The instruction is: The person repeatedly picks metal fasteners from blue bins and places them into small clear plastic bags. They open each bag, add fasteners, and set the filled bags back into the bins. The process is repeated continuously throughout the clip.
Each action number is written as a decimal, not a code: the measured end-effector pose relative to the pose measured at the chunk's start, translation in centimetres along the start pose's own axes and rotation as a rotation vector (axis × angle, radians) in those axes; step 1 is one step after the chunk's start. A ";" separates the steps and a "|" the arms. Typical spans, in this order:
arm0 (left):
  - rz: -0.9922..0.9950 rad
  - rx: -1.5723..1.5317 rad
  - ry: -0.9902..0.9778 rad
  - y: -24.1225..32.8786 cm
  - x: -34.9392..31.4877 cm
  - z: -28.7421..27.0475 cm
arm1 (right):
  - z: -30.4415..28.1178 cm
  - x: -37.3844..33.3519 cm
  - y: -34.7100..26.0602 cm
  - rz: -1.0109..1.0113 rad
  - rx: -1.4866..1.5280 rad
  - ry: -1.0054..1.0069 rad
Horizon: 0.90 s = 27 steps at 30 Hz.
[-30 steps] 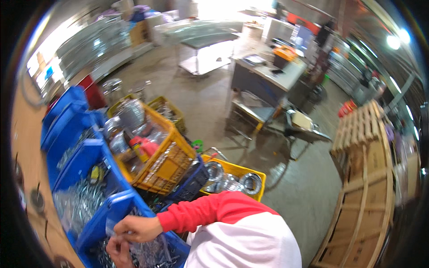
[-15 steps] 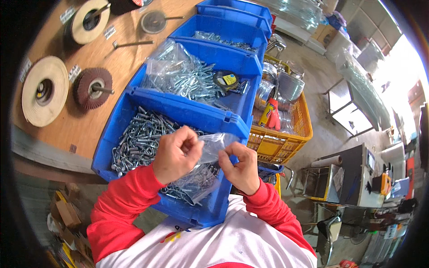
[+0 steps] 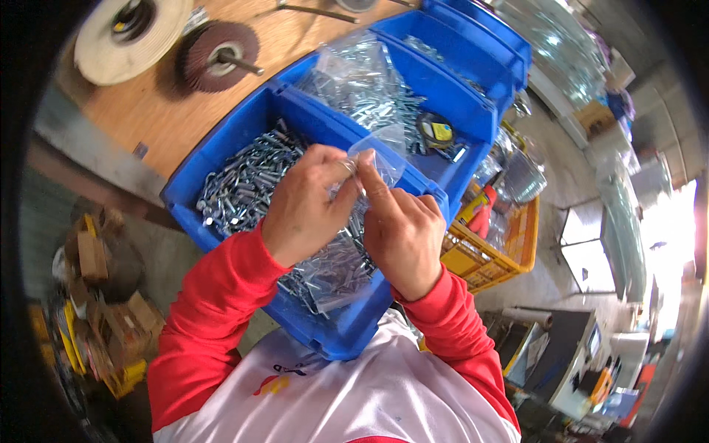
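Observation:
In front of me, a blue plastic bin (image 3: 325, 336) holds a heap of shiny, bolt-like metal fasteners (image 3: 244, 173). Over it I have a small clear plastic bag (image 3: 388, 151) up in both hands. My left hand (image 3: 314, 199) pinches the bag's edge between thumb and fingers. Against it, my right hand (image 3: 402, 232) grips the bag, its index finger pressed near the left fingertips. The exact hold is slightly blurred. Below the hands, another clear bag (image 3: 336, 269) lies on the fasteners, partly hidden by my wrists.
Behind stands a second blue bin (image 3: 473, 125) with bagged fasteners (image 3: 362, 81) and a round black-and-yellow item (image 3: 436, 131). Abrasive wheels, among them a brown flap wheel (image 3: 221, 55), rest on the wooden board at left. A yellow crate (image 3: 524, 244) sits right, cardboard boxes (image 3: 122, 325) lower left.
My hands have come together at the bag's edge; before, they were apart with the plastic stretched between them. My view has shifted, so bins and wheels sit higher and farther right.

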<state>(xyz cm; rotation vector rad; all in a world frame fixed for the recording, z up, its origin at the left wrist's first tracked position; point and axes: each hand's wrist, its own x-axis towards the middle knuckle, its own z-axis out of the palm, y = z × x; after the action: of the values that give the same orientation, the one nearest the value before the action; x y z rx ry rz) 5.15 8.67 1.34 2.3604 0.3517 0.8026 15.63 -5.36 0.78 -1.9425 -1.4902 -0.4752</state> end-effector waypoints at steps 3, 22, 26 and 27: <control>0.057 0.197 0.338 0.1 -0.4 -0.2 | 1.5 1.6 0.5 -0.168 0.124 0.057; -0.511 0.260 0.625 -4.0 -8.4 -2.3 | 8.0 -2.4 2.6 -0.877 0.448 -0.642; -0.513 0.136 0.683 -5.2 -8.9 -1.8 | 8.6 -0.6 4.2 -0.710 0.054 -0.504; -0.506 0.144 0.681 -5.3 -9.0 -1.7 | 8.5 0.0 4.3 -0.628 -0.034 -0.488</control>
<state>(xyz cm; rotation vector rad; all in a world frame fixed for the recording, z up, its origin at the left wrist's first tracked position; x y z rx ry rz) -3.17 9.79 -5.06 1.9077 1.2603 1.3247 18.98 -0.27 -6.57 -1.6512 -2.4376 -0.2897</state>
